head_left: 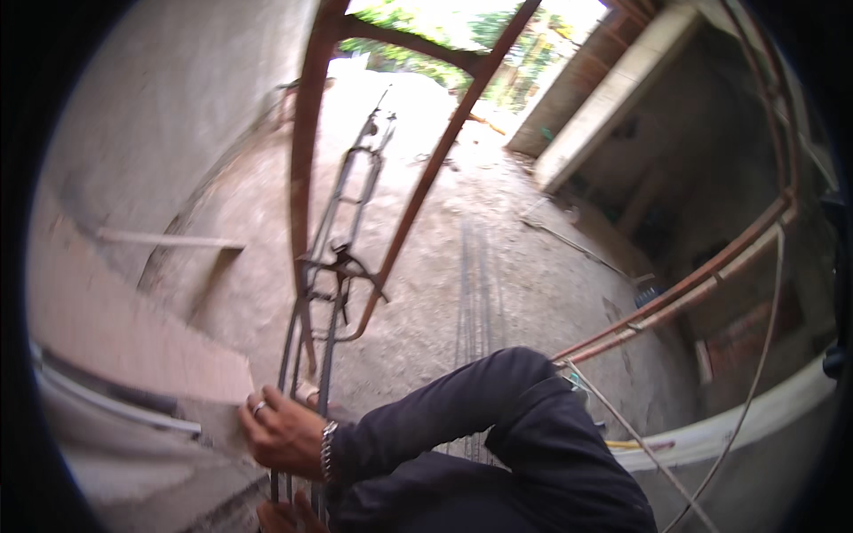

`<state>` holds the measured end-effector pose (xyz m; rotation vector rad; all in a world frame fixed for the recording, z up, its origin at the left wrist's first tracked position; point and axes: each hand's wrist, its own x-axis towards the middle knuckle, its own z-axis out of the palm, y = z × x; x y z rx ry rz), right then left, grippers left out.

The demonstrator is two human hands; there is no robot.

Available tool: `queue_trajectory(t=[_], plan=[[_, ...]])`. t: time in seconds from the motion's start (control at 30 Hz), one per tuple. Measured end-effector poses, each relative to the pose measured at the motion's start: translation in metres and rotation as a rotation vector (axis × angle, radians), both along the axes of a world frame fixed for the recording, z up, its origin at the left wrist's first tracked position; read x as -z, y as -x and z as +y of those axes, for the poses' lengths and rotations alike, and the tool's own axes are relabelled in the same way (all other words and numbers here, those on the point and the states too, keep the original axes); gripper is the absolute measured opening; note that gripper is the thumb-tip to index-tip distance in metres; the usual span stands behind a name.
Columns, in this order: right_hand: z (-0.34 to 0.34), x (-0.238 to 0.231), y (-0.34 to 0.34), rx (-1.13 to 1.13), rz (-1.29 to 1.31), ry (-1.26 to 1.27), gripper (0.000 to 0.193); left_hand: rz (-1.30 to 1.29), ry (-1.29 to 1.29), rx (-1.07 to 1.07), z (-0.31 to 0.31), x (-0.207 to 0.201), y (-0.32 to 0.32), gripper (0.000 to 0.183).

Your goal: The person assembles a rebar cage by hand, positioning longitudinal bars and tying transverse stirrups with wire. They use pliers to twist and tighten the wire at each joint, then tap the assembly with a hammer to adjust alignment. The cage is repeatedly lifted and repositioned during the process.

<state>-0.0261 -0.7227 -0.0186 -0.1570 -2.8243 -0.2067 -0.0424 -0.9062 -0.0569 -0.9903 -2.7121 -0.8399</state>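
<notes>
A long, narrow rebar cage (339, 218) of dark steel bars with cross ties runs from the lower edge away toward the bright opening. My right hand (286, 433), with a ring and a chain bracelet, lies over its near bars, fingers curled round them; the fingertips are partly hidden. Below it, at the lower edge, my left hand (289, 515) shows only in part, its fingers closed about the same bars. Farther along, the cage rests in a rusty metal frame (426, 178), where dark bent pieces of metal (342, 266) sit across the bars.
Several loose steel bars (474, 284) lie on the rough floor (409, 293). A plastered wall (178, 98) and a pinkish board (133, 311) stand on the left. On the right are a curved rusty rail (693, 280), a hanging cord (762, 355) and a pale beam (613, 102).
</notes>
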Motion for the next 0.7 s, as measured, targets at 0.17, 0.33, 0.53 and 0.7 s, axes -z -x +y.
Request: queue_trajectory(t=[0.17, 0.33, 0.53, 0.7], plan=[[-0.001, 0.011, 0.009, 0.071, 0.167, 0.097, 0.023, -0.201, 0.077, -0.024, -0.008, -0.004, 0.007, 0.057], [0.015, 0.015, 0.014, 0.071, 0.046, 0.392, 0.018, -0.123, 0.107, 0.052, -0.003, -0.005, 0.01, 0.053], [0.075, 0.0, 0.017, -0.001, -0.422, 0.768, 0.031, -0.34, 0.052, -0.002, 0.005, -0.007, -0.002, 0.052], [0.085, -0.029, 0.039, -0.094, -0.642, 1.203, 0.034, -0.252, -0.085, 0.031, -0.002, -0.01, 0.008, 0.045]])
